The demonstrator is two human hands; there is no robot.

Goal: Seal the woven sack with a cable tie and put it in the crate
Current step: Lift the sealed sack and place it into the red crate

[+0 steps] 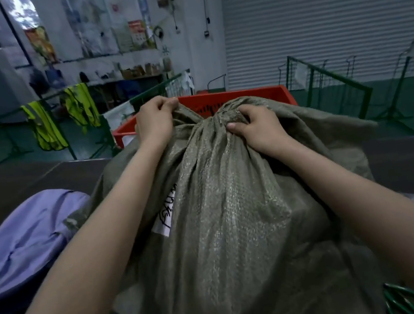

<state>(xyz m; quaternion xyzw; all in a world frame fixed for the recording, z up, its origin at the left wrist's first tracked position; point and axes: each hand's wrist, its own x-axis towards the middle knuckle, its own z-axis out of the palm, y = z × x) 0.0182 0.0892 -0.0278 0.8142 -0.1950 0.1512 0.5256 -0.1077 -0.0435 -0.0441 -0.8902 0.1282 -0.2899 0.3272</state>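
- The grey-green woven plastic sack (pixel 226 208), bulging and full, lies on the dark table (pixel 12 188) before us, its gathered neck pointing at the red plastic crate (pixel 266 93) beyond.
- We judge it bulky, soft and slippery in the weave; the bunched neck gives the firmest hold.
- Our left hand (pixel 156 118) is clenched on a fold at the mouth; our right hand (pixel 255 126) grips the gathered neck, fingers (pixel 245 112) dug into cloth.
- We see no cable tie on it.

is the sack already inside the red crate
No, the woven sack lies on the near surface, in front of the red crate, with the left hand and right hand gripping its gathered top.
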